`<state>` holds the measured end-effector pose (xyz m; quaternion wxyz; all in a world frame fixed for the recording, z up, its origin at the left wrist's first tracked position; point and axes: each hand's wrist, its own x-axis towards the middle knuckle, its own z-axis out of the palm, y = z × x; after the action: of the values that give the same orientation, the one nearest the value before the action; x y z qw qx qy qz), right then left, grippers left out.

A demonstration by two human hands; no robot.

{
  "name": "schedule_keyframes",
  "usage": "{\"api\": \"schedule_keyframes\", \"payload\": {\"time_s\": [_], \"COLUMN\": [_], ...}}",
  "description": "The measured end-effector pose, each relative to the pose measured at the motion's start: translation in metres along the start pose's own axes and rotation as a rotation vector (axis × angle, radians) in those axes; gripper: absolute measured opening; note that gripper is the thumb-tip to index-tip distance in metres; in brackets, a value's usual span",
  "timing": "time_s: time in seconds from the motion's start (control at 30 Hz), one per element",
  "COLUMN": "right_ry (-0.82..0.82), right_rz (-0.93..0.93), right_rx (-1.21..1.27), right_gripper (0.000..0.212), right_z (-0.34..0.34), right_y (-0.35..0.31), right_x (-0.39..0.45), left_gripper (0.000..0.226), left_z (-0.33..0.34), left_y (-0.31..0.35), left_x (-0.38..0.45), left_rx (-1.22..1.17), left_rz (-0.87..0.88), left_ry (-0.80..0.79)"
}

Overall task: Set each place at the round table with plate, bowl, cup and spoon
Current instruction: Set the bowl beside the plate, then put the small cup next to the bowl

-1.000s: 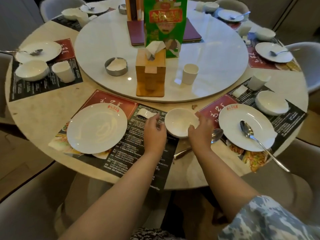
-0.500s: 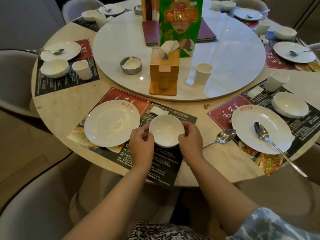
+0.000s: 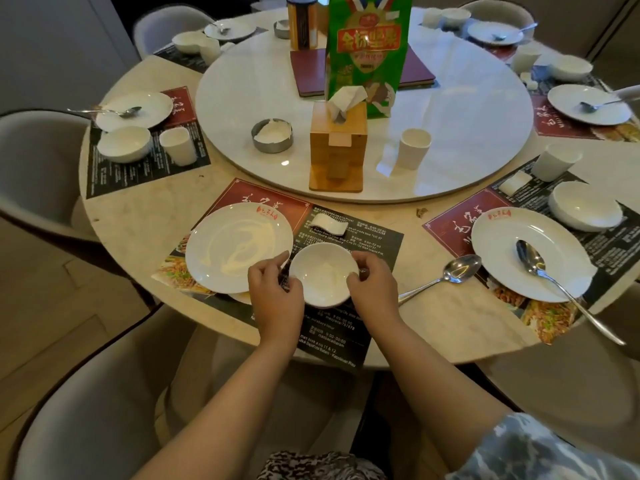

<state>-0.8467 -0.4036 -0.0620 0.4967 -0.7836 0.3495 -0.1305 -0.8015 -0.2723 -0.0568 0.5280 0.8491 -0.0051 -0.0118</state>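
Note:
A small white bowl (image 3: 322,274) rests on the dark placemat (image 3: 332,336) at the near place, just right of a white plate (image 3: 238,251). My left hand (image 3: 275,297) grips the bowl's left rim and my right hand (image 3: 373,289) grips its right rim. A loose spoon (image 3: 446,273) lies on the bare table to the right of the mat. A white cup (image 3: 414,148) stands on the round turntable (image 3: 467,126). A small white spoon rest (image 3: 328,224) sits on the mat beyond the bowl.
A wooden tissue box (image 3: 337,150), a metal dish (image 3: 272,135) and a green bag (image 3: 367,53) stand on the turntable. The place to the right has a plate (image 3: 502,268) with spoon (image 3: 540,271), a bowl (image 3: 585,205) and a cup (image 3: 556,161). Chairs ring the table.
Both hands carried the bowl from beside the spoon leftward and nearer onto the placemat, next to the plate. The spoon stayed on the table.

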Motion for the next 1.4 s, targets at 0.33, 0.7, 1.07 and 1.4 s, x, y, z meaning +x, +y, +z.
{"api": "schedule_keyframes", "payload": {"time_s": [0.33,0.7,1.07,1.4], "right_ry": [0.114,0.173,0.088,0.046], "right_rz": [0.026,-0.078,-0.144,-0.183], "right_rx": [0.151,0.022,0.168,0.275], "right_gripper": [0.041,0.079,0.071,0.068], "right_z": [-0.050,-0.090,-0.092,-0.076], "right_y": [-0.010,0.001,0.001,0.015], "right_x": [0.098,0.259,0.278,0.137], "left_gripper": [0.031,0.051,0.053,0.044], "left_z": [0.086,0.221,0.232,0.133], "left_y": [0.079,0.130,0.145,0.100], "left_x": [0.062,0.141,0.161,0.095], "left_rx": [-0.122,-0.196,-0.224,-0.183], "left_rz": [0.147,-0.017,0.002,-0.001], "left_ry": [-0.289,-0.482,-0.466,-0.416]}}
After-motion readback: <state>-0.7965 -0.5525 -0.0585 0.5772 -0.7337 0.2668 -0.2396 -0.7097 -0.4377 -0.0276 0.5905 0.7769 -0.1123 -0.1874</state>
